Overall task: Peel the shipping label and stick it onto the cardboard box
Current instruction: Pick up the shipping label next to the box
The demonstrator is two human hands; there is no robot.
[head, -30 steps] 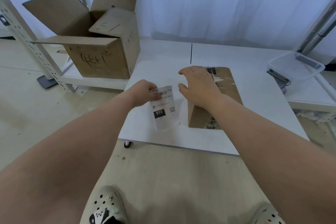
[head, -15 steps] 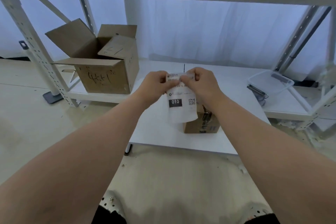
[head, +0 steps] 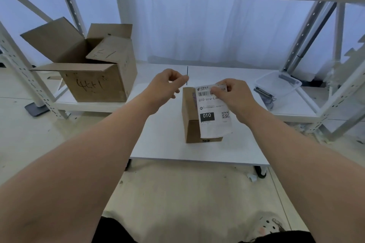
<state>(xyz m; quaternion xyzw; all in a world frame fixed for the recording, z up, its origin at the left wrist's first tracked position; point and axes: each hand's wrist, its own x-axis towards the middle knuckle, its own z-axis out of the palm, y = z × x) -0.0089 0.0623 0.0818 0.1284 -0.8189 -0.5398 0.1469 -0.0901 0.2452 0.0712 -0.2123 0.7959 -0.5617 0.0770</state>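
Our right hand (head: 235, 96) pinched the label (head: 214, 124) over the box (head: 188, 108); our left hand (head: 166, 87), beside the box, curled empty.

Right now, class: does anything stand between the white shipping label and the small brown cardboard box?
Nothing visible does: the right hand holds the white shipping label over the small brown cardboard box.

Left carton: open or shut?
Open: the carton has its top flaps raised or spread outward, one tipped inward, and the dark interior shows.
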